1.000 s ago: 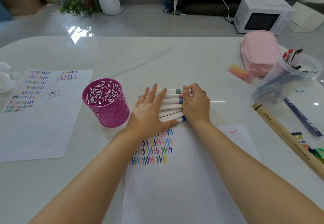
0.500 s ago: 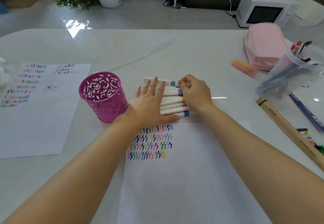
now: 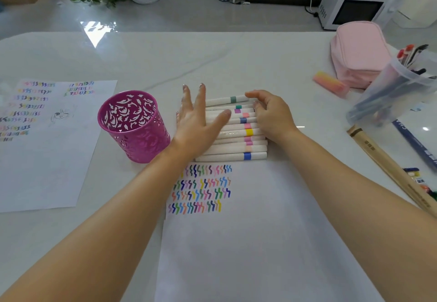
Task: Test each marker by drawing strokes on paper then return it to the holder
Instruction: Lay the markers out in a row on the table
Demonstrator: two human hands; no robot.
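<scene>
Several white markers (image 3: 236, 133) with coloured bands lie side by side in a row on the table, just beyond a white paper (image 3: 236, 242) bearing rows of coloured strokes (image 3: 201, 188). My left hand (image 3: 196, 124) rests flat on the markers' left ends, fingers spread. The curled fingers of my right hand (image 3: 272, 114) press against the markers' right ends, the thumb near the top, green-banded marker; it grips nothing. The magenta cut-out holder (image 3: 132, 126) stands upright to the left of the row and looks empty.
A second sheet (image 3: 47, 159) with strokes lies far left. At the right are a pink pouch (image 3: 357, 50), a pink-yellow block (image 3: 331, 84), a clear tub of pens (image 3: 390, 93) and a long brown box (image 3: 387, 169). A microwave (image 3: 354, 3) sits on the floor beyond.
My left hand has lifted its fingers and slid left, uncovering more of the row. My right hand has let the top marker's end go and opened a little.
</scene>
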